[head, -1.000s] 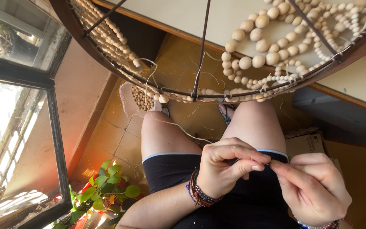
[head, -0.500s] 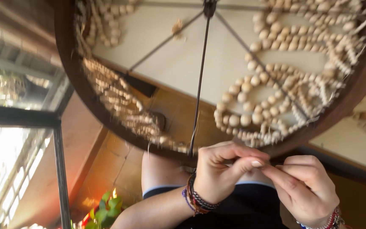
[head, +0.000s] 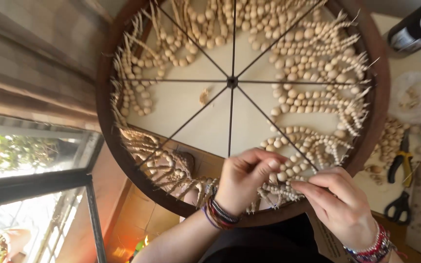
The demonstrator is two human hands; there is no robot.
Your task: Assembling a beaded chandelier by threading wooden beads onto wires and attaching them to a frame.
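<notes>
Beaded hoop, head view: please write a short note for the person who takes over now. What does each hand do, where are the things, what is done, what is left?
Left hand: fingers pinched at a bead strand on the near rim of the round metal hoop.
Right hand: fingertips pinch the same strand from the other side.
Things: pliers, scissors and loose beads lie on the table at the right.
Done: wooden bead strands hang along much of the rim, mostly the right and the near left.
Left: part of the upper left rim looks bare; the spokes carry no beads.
</notes>
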